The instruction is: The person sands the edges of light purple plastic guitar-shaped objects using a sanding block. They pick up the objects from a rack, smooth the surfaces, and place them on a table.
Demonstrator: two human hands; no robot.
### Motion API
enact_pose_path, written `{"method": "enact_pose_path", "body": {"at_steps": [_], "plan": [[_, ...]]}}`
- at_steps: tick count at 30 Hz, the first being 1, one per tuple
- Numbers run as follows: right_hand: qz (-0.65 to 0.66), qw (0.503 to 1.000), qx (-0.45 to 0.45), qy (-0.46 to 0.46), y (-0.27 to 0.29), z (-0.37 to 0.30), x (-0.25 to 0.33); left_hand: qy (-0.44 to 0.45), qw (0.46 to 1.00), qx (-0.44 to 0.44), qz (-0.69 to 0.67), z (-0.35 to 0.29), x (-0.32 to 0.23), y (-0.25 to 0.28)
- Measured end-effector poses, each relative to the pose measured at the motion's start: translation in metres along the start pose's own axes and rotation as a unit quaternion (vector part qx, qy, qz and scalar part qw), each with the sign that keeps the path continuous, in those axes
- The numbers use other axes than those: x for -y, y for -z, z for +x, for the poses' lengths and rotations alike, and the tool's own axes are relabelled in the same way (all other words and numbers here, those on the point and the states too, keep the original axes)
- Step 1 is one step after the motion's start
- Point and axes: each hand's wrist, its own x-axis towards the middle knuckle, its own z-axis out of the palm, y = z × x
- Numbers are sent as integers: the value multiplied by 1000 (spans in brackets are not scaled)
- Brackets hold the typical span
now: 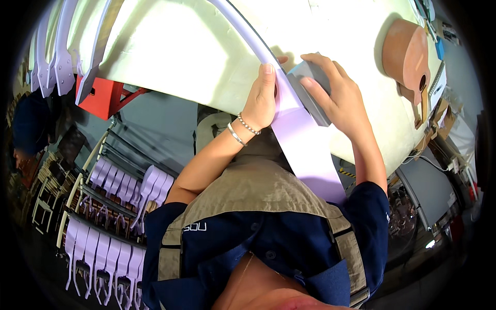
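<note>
A long lilac guitar neck [302,139] runs from the far side of the table toward my chest. Its wide flat end lies nearest me, and a dark strip follows the right edge of its narrow part. My left hand [260,101] is closed around it just past the bend, thumb on top and fingertips showing at the far side. In my right hand [341,93] is a grey sanding block [315,85], gripped between thumb and fingers. The block rests along the neck's right edge; its underside is hidden.
A pale table [170,57] spreads out ahead, with a brown small guitar body [403,54] at its right. Several lilac necks [64,67] hang over its left edge beside a red bracket [101,101]. A rack [90,194] of more necks stands lower left; another person [31,119] is at far left.
</note>
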Motion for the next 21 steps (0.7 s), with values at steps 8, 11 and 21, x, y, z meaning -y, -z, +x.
{"method": "enact_pose_path", "body": {"at_steps": [8, 11, 21], "plan": [[61, 990, -128, 21, -22, 145, 41, 65, 993, 71, -74, -3, -20, 1], [149, 970, -192, -26, -6, 132, 21, 58, 996, 58, -29, -7, -26, -3], [377, 833, -404, -36, 139, -47, -142, -326, 731, 220, 558, 0, -243, -117]]}}
